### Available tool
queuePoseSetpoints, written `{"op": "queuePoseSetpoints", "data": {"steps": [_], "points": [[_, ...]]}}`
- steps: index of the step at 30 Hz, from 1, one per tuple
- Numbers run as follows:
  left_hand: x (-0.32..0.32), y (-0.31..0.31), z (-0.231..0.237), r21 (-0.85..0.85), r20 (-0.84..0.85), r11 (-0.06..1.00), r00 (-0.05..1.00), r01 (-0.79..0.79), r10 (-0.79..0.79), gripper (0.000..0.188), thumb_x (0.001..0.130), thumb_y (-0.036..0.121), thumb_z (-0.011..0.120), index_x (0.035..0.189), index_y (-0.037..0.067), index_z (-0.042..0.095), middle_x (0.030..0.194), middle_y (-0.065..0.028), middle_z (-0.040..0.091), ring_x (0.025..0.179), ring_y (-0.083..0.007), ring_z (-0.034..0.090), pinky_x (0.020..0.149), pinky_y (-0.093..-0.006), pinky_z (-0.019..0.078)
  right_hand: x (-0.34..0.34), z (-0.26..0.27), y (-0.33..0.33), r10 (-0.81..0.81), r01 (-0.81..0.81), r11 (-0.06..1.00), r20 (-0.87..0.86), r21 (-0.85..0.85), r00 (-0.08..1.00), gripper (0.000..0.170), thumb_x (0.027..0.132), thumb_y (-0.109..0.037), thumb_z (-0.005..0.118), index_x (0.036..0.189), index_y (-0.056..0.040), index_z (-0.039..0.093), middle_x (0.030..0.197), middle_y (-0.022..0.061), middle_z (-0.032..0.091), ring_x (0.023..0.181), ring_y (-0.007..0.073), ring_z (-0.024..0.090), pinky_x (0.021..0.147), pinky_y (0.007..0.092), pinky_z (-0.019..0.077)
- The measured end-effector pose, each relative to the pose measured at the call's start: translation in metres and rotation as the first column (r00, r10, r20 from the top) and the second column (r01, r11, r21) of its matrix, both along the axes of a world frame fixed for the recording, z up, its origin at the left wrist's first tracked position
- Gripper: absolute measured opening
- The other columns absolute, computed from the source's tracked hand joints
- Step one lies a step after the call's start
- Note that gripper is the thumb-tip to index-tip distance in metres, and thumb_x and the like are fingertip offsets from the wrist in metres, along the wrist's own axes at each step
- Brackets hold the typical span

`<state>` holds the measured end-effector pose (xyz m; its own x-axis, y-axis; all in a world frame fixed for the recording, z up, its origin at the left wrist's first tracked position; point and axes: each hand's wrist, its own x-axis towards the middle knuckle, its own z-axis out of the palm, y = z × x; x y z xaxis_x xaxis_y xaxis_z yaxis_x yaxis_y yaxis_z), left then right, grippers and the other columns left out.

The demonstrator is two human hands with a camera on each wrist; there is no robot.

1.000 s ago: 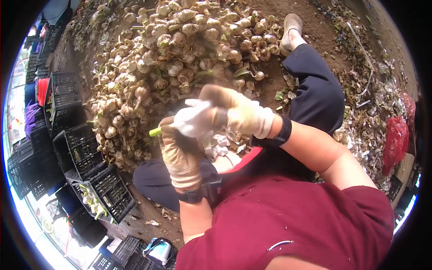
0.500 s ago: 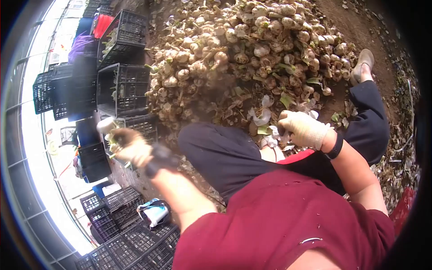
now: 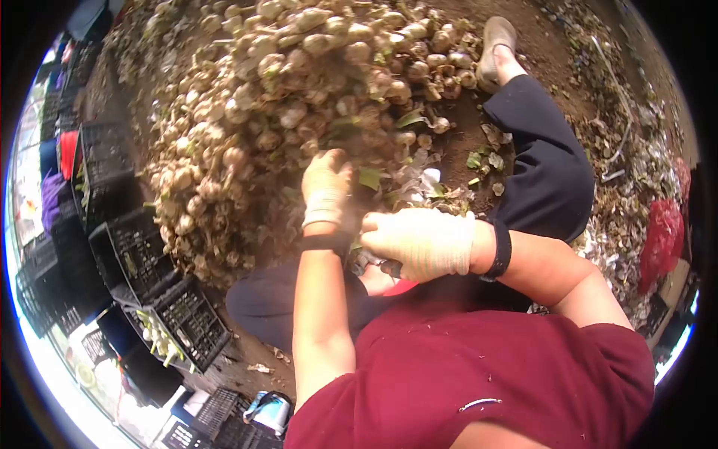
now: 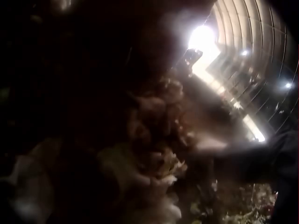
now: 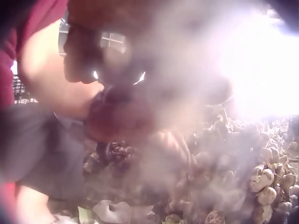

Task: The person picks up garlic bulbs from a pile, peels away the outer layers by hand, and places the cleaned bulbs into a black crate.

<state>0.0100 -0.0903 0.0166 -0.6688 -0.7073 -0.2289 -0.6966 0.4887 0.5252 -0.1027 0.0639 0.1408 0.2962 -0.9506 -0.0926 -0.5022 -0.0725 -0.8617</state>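
My gloved left hand [image 3: 327, 183] reaches down to the near side of a big heap of garlic bulbs [image 3: 292, 116], fingertips right at the bulbs. I cannot tell whether its fingers grip one. Just to its right, my gloved right hand [image 3: 422, 239] is held over my lap with fingers curled. A small dark object [image 3: 390, 268] shows under those fingers, mostly hidden by the glove. Bulbs of the heap [image 5: 266, 196] also appear in the right wrist view, which is hazy with glare. The left wrist view is dark and blurred.
Black plastic crates [image 3: 187, 322] line the left side, one holding trimmed garlic with pale stems [image 3: 157, 337]. Loose papery skins [image 3: 430, 179] lie beyond the right hand. A red mesh bag [image 3: 662, 243] is at far right. My bent legs [image 3: 538, 157] flank the work area.
My left hand carried a white, peeled-looking garlic bulb with a green stem left to the crates, then came back to the heap without it. The right hand stayed near my lap.
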Motion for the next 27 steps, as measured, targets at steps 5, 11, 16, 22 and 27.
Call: {"op": "queuePoseSetpoints", "data": {"steps": [5,11,16,22,27], "points": [[-0.009,0.036,-0.076,0.064,0.224,0.935,0.908,0.348,-0.353,0.056,0.076,0.017,0.069,0.128,0.017,0.048,0.134,-0.0202,0.045,0.112,-0.0318,0.056,0.092,-0.0368,0.0468,-0.006,-0.001,0.005,-0.025,0.024,1.0,0.05,0.006,0.998,0.019,0.065,-0.011,0.066,0.082,-0.0035,0.062,0.076,0.0155,0.061,0.068,0.0342,0.064,0.062,0.0443,0.0518],[-0.032,0.091,-0.035,0.959,0.241,0.072,0.926,-0.273,0.291,0.019,0.083,0.002,0.06,0.102,0.0,0.057,0.099,-0.01,0.061,0.088,-0.0204,0.059,0.083,-0.0344,0.05,-0.011,0.003,0.009,0.009,-0.004,1.0,-0.153,0.029,0.988,0.012,0.066,-0.013,0.068,0.069,-0.0062,0.059,0.063,0.0099,0.06,0.061,0.0279,0.064,0.052,0.0382,0.0515],[-0.017,0.043,0.052,0.716,-0.363,0.692,0.897,0.094,0.253,0.02,0.079,0.006,0.067,0.097,-0.001,0.065,0.107,-0.008,0.053,0.089,-0.0163,0.058,0.081,-0.0276,0.0487,-0.058,0.013,-0.002,-0.33,0.341,0.94,-0.236,0.007,0.914,0.03,0.069,-0.025,0.072,0.088,-0.0046,0.061,0.084,0.0146,0.063,0.08,0.0313,0.065,0.067,0.039,0.0524],[-0.007,0.027,0.155,0.716,-0.413,0.695,0.844,0.068,0.342,0.038,0.079,0.005,0.066,0.116,0.0,0.058,0.082,0.0017,0.057,0.074,-0.0047,0.054,0.07,-0.0189,0.0449,-0.06,0.007,-0.012,-0.299,0.324,0.945,-0.271,0.052,0.915,0.042,0.073,-0.044,0.071,0.087,-0.0046,0.064,0.082,0.0153,0.065,0.081,0.0337,0.065,0.07,0.0403,0.0516],[-0.019,0.048,0.181,0.666,-0.342,0.746,0.893,0.012,0.291,0.028,0.075,0.0,0.067,0.101,0.003,0.058,0.085,-0.0003,0.058,0.075,-0.0077,0.055,0.07,-0.022,0.0463,-0.052,0.015,-0.01,-0.222,0.223,0.974,-0.033,0.035,0.975,0.049,0.069,-0.049,0.072,0.086,-0.0031,0.065,0.074,0.0198,0.063,0.077,0.0362,0.064,0.066,0.0413,0.0498]]}}
